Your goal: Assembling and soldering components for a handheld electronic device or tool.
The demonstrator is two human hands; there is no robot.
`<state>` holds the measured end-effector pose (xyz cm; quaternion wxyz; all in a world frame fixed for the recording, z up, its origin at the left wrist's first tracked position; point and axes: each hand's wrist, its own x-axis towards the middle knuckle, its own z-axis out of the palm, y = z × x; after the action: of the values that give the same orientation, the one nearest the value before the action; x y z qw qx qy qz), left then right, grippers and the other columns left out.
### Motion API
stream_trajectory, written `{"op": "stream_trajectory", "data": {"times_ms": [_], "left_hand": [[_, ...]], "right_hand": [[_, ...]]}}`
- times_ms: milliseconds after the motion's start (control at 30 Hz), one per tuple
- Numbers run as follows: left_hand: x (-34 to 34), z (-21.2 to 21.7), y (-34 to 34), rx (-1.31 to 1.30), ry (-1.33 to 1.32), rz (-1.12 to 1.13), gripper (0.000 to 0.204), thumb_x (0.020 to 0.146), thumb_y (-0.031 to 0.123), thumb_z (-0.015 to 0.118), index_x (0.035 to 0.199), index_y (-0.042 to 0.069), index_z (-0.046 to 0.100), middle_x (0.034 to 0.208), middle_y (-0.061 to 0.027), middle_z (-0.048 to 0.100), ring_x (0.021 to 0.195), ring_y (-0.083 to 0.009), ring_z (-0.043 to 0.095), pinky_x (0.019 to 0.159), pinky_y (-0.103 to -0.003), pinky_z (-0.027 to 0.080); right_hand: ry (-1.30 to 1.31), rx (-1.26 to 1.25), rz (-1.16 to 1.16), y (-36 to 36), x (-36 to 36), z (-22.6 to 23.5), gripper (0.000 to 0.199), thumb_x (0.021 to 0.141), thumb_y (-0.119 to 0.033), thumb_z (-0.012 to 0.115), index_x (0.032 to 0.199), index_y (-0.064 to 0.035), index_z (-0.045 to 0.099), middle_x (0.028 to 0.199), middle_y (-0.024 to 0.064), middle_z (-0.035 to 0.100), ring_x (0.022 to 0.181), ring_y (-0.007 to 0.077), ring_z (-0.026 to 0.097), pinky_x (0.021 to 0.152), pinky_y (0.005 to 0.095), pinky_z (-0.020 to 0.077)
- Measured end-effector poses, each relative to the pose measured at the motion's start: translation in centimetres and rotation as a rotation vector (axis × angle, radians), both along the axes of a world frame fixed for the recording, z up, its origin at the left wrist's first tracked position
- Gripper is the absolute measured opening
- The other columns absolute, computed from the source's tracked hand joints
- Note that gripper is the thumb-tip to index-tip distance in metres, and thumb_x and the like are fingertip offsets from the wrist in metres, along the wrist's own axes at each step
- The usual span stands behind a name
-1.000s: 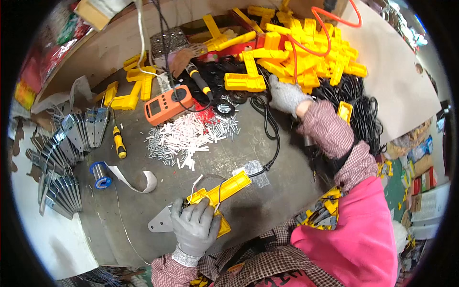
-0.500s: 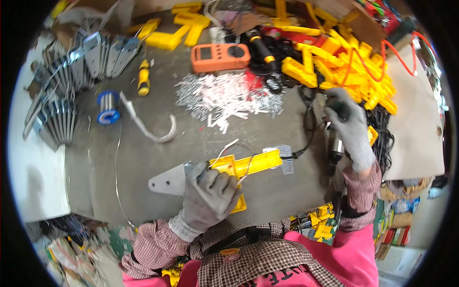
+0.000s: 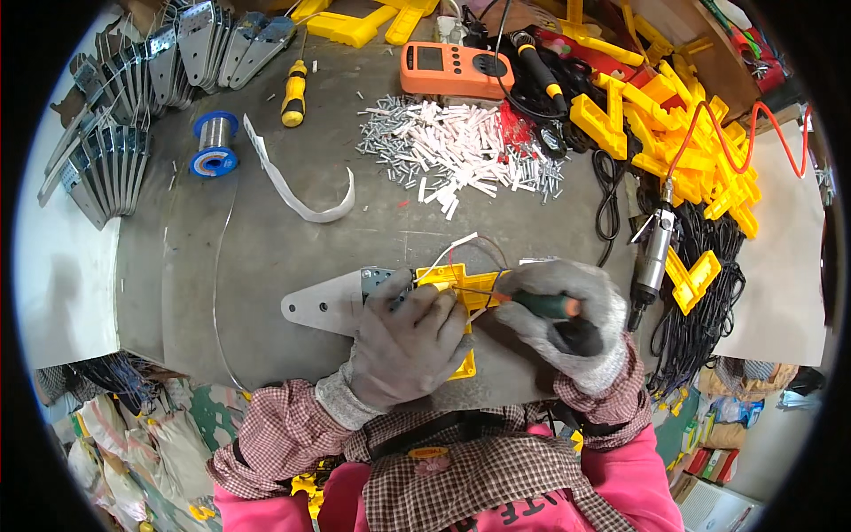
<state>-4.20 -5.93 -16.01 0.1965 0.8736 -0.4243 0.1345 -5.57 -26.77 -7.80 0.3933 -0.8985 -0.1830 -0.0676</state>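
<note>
My left hand [image 3: 401,341], in a grey glove, presses down on a yellow plastic housing [image 3: 459,365] with its fingers curled over the middle. From its left side sticks out a flat grey metal plate [image 3: 332,303] with holes, tapering to a rounded end. My gloved right hand [image 3: 589,310] is closed round a screwdriver [image 3: 551,307] with a green and orange handle. The shaft points left into the housing, close to my left fingertips. Thin white and brown wires [image 3: 461,239] loop out above the housing. The fingers hide the screwdriver's tip.
Beyond the hands lies a pile of screws and white sleeves [image 3: 452,146], with an orange multimeter [image 3: 456,71] behind. A solder spool [image 3: 215,142], a yellow screwdriver [image 3: 294,93] and metal plates [image 3: 111,173] are leftward. An air tool [image 3: 654,257] and yellow housings [image 3: 674,133] are rightward.
My right hand has come from the far right, beside the air tool, to the housing, bringing the green-handled screwdriver. My left hand stays on the housing. The view has shifted slightly.
</note>
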Motion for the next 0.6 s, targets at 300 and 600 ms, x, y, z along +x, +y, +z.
{"op": "stream_trajectory", "data": {"times_ms": [300,600], "left_hand": [[0.3,0.6,0.1,0.004,-0.037,-0.005,0.03,0.079,0.034,0.069,0.099,0.011,0.069,0.11,-0.0019,0.066,0.108,-0.0205,0.054,0.101,-0.049,0.036],[5.7,10.0,-1.4,-0.533,0.417,0.028,0.033,0.07,0.007,0.073,0.101,0.005,0.061,0.112,-0.0136,0.062,0.104,-0.0323,0.057,0.093,-0.048,0.045]], "right_hand": [[-0.063,-0.044,0.11,-0.2,1.1,-1.3,0.039,0.081,-0.02,0.078,0.115,-0.0102,0.064,0.094,0.009,0.068,0.082,0.0313,0.069,0.069,0.0383,0.0544],[0.059,0.049,0.176,0.2,2.3,-3.9,0.017,0.093,-0.018,0.062,0.107,-0.0082,0.06,0.096,0.0157,0.063,0.087,0.0392,0.064,0.073,0.0412,0.0538]]}}
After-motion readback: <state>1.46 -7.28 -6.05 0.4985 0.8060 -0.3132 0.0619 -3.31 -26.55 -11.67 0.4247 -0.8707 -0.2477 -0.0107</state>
